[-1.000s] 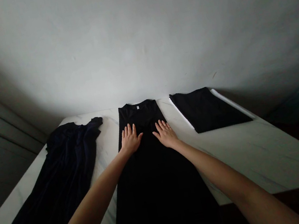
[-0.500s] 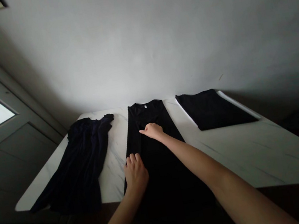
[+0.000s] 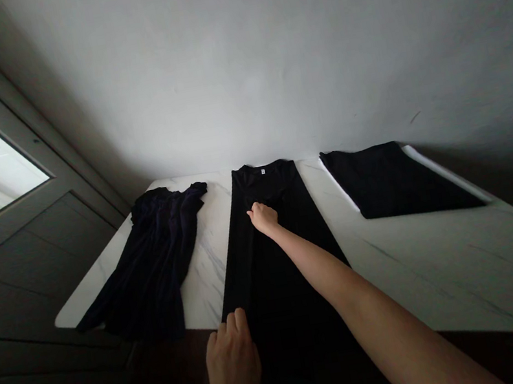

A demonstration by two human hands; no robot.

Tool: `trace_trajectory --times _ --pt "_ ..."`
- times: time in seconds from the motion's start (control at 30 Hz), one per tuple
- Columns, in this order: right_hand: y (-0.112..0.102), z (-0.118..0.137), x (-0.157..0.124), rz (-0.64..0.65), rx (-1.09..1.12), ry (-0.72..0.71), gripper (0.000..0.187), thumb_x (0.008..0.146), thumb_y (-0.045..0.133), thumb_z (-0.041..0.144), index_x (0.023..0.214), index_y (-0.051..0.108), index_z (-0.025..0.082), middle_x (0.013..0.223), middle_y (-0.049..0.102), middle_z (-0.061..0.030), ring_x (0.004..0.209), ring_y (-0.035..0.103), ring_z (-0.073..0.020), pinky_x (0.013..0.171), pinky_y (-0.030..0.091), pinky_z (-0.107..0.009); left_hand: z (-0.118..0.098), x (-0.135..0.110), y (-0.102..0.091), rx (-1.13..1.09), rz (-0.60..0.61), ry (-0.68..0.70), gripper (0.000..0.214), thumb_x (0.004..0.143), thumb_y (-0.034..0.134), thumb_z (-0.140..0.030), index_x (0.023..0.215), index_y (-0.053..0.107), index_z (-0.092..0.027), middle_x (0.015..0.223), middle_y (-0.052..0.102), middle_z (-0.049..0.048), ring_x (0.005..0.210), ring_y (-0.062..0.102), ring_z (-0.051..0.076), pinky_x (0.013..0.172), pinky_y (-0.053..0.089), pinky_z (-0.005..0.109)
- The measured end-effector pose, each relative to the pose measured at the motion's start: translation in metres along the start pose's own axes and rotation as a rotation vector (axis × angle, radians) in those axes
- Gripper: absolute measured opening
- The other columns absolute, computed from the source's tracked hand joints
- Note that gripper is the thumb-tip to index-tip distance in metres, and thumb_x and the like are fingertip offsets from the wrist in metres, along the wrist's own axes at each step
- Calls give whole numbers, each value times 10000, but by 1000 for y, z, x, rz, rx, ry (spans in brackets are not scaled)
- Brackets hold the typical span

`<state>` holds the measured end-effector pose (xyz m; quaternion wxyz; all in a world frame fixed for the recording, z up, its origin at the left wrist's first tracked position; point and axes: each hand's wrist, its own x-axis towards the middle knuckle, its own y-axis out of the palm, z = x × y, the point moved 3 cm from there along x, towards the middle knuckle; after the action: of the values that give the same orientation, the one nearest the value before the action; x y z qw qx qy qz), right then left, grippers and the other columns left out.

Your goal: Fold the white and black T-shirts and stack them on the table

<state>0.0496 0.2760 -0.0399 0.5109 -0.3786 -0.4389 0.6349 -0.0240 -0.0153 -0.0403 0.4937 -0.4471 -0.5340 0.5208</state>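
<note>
A long black dress [image 3: 292, 258], with a small white label at its neckline, lies flat and narrow down the middle of the table and drops over the front edge. My right hand [image 3: 263, 217] is closed on the upper part of the dress, below the neckline; its fingertips are hidden. At the left edge of the dress, near the table's front, my left hand [image 3: 232, 353] has its fingers curled over the fabric. How much cloth either hand grips is hard to see in the dark folds.
A dark navy short-sleeved garment [image 3: 159, 254] lies loosely spread on the left, its hem over the front edge. On the right rests a folded black cloth [image 3: 397, 181] with white along its sides. The marbled white table [image 3: 427, 268] meets a grey wall; a door [image 3: 50, 252] stands left.
My left hand has slid down the left edge of the dress, toward me. My right hand stays closed at the upper dress. The view has shifted slightly left.
</note>
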Motion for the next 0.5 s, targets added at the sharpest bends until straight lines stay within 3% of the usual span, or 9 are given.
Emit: trace_trajectory --times 0.13,0.23,0.5 --pt "4 0 0 -8 -15 -9 318 1014 403 346 1172 566 123 1182 646 -176 1069 642 -251 832 490 -328 0 -27 1 -65 -159 86 337 746 471 -43 1009 628 -183 818 669 21 705 632 171 685 462 320" --pt "2 -1 0 -5 -16 -8 303 1012 409 352 1165 557 136 1173 651 -166 1068 641 -246 828 488 -325 -5 -36 3 -130 -190 205 355 778 461 -64 1066 610 -211 878 687 13 718 637 155 687 476 297" --pt "2 -2 0 -30 -32 -49 250 1004 456 326 1159 533 145 1157 659 -151 1036 660 -239 796 506 -314 -16 -27 12 -338 176 324 309 781 512 -55 1032 572 -226 869 700 -16 740 670 164 629 500 264"
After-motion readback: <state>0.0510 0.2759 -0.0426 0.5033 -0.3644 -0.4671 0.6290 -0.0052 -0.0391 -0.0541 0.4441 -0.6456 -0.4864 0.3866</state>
